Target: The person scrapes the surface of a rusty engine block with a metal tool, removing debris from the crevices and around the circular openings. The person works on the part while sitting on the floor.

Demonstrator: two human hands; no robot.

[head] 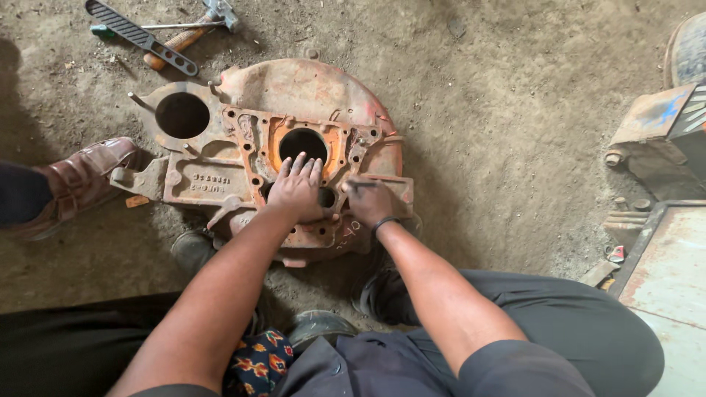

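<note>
A rusty orange cast-metal housing (309,92) with two round holes lies flat on the dirt floor in front of me. My left hand (296,190) rests flat on its middle, fingers together and pointing at the central hole. My right hand (369,200) sits beside it on the housing's right part, fingers pinched on a thin dark tool (360,184) whose tip touches the metal. A dark band circles my right wrist.
A hammer (193,29), a black slotted handle tool (140,35) and a thin rod lie at the top left. Another person's brown shoe (84,176) stands left of the housing. Metal machine parts (662,132) and a metal plate (669,272) crowd the right edge.
</note>
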